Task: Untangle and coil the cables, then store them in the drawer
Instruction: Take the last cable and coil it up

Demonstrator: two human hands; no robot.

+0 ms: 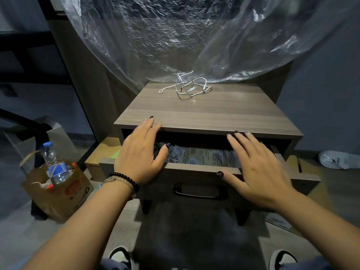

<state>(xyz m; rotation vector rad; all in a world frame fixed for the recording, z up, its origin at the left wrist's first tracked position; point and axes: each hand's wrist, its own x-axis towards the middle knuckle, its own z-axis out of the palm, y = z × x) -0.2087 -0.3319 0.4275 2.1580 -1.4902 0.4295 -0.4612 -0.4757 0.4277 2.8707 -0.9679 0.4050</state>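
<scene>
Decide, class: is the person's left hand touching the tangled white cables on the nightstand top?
Apart. The head view shows the left hand at the open drawer, bare wood separating it from the cables.

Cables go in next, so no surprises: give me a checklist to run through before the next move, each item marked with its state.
1. Drawer open: ok, partly pulled out.
2. Cables untangled and coiled: not ok, a loose tangle on the nightstand top.
3. Left hand free: ok, fingers straight.
4. Right hand free: ok, holds nothing.
5. Room in drawer: cannot tell; printed paper covers what shows.
</scene>
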